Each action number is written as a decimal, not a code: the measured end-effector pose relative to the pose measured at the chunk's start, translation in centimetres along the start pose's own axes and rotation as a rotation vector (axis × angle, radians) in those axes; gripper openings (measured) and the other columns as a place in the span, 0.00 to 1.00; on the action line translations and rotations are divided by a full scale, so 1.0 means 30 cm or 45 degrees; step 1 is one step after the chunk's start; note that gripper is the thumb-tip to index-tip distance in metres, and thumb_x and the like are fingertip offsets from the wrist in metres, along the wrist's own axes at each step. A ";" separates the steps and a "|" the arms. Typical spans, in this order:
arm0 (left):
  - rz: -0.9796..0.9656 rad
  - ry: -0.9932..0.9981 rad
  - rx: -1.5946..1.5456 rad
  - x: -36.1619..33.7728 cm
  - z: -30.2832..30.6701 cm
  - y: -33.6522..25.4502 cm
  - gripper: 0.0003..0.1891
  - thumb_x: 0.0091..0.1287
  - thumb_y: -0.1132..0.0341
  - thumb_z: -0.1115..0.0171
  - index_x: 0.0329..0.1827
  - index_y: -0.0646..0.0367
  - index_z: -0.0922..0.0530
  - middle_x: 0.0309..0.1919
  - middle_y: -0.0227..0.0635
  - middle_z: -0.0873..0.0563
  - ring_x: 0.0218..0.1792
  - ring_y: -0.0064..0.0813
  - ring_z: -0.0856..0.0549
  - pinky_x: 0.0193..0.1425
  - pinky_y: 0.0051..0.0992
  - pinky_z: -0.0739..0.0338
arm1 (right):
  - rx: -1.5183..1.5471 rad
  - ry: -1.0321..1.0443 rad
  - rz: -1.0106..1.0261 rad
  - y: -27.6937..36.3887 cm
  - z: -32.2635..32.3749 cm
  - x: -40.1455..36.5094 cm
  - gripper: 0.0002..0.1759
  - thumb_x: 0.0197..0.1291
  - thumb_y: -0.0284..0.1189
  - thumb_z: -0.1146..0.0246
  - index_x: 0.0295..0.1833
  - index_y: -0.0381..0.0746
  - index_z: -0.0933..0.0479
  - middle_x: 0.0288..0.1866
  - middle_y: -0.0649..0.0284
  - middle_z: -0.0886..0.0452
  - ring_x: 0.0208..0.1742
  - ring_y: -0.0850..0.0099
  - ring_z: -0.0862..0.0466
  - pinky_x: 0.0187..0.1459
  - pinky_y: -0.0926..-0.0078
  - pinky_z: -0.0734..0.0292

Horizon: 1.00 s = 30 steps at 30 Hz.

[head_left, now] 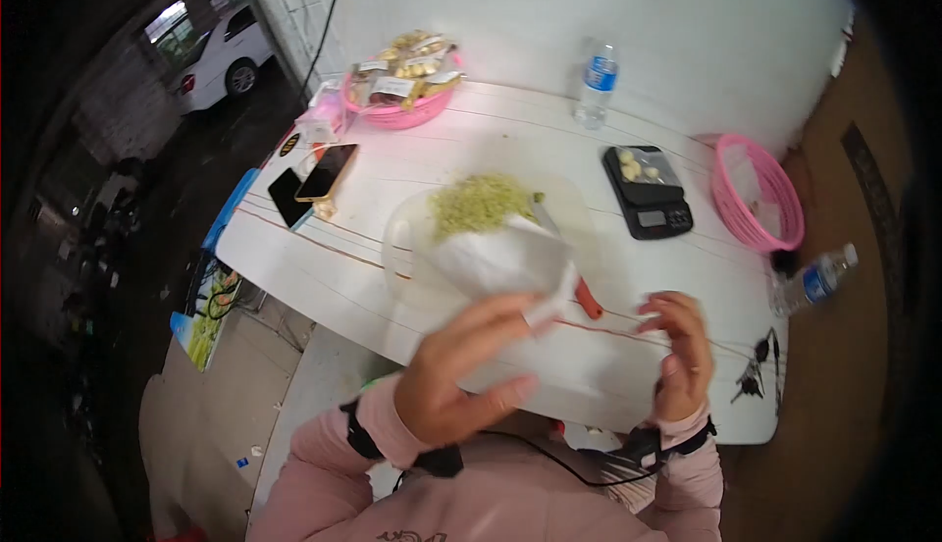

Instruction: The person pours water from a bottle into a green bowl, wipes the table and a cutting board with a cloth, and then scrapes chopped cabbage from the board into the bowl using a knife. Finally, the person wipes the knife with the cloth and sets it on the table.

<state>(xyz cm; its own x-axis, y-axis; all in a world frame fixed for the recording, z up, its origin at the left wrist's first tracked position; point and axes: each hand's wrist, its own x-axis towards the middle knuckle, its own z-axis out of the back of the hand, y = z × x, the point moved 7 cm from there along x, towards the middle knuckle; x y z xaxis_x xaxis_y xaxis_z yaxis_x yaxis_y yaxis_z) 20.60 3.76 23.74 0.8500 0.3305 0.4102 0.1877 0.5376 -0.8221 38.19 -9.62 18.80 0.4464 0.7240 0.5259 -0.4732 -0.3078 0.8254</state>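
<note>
My left hand [453, 370] is raised over the near table edge and grips a clear plastic bag [505, 258] between thumb and fingers. Just beyond the bag lies a pile of green-yellow bits [478, 203] in a clear tub [402, 248]. A tool with a red handle [587, 298] rests beside the pile, its blade partly hidden by the bag. My right hand [680, 351] hovers to the right, fingers loosely curled, holding nothing I can make out. Both wrists wear pink sleeves.
The white table [334, 267] carries a black scale [648, 194] with pale pieces, a water bottle [596, 83], a pink basket of packets [402, 86], a second pink basket [758, 192], two phones [314, 181], keys [756, 370]. Another bottle [814, 280] stands right.
</note>
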 end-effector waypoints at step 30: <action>0.282 0.219 -0.763 -0.066 -0.531 0.216 0.12 0.67 0.76 0.54 0.51 0.69 0.28 0.48 0.43 0.23 0.46 0.30 0.20 0.50 0.28 0.24 | 1.482 -0.981 -0.977 -0.189 -0.049 -0.423 0.19 0.65 0.37 0.53 0.51 0.33 0.28 0.40 0.59 0.20 0.37 0.70 0.19 0.38 0.76 0.25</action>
<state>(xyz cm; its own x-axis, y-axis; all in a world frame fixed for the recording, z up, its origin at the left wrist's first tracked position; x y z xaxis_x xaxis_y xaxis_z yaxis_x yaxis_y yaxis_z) 27.97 -5.76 11.30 0.9570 0.2286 0.1784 0.1989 -0.0697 -0.9775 34.08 -16.14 7.15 0.7267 0.5621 -0.3949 0.6867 -0.5779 0.4410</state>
